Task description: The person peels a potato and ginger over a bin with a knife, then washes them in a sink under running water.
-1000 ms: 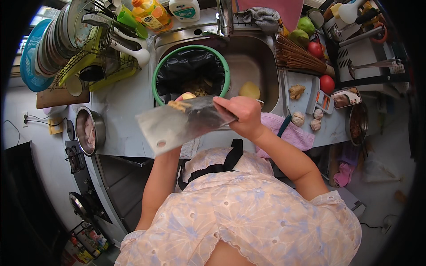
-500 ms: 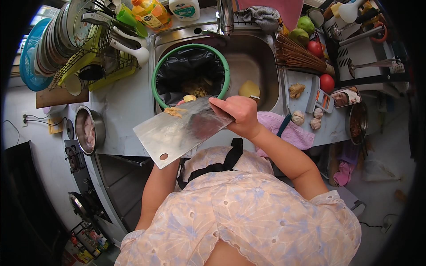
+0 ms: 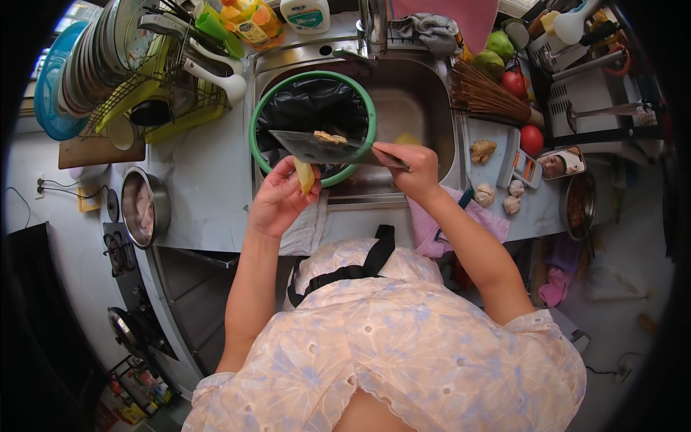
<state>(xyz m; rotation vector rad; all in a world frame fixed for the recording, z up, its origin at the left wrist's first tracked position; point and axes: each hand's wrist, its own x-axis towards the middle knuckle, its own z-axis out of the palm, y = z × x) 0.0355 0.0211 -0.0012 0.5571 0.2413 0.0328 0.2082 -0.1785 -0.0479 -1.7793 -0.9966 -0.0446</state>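
My left hand (image 3: 277,201), below the green-rimmed bin (image 3: 253,133), grips a pale yellow piece of food (image 3: 304,176) between thumb and fingers. My right hand (image 3: 417,169) is closed on a cleaver (image 3: 313,150), whose blade is tilted over the bin and carries light brown scraps (image 3: 330,137). The bin, lined with black plastic, stands in the steel sink (image 3: 425,90). Behind my right hand, a yellow peeled vegetable (image 3: 409,138) lies in the basin, partly hidden.
Left stand a loaded dish rack (image 3: 183,122) and a steel bowl of raw meat (image 3: 145,212). Right are ginger (image 3: 482,151), garlic (image 3: 484,194), a peeler (image 3: 525,169), tomatoes (image 3: 531,140), chopsticks (image 3: 486,93), a phone (image 3: 561,162) and a pink cloth (image 3: 489,223).
The cleaver has risen and turned from over the counter's front to over the bin. My left hand, mostly hidden before, now shows below it with the yellow piece. My right hand moved slightly right.
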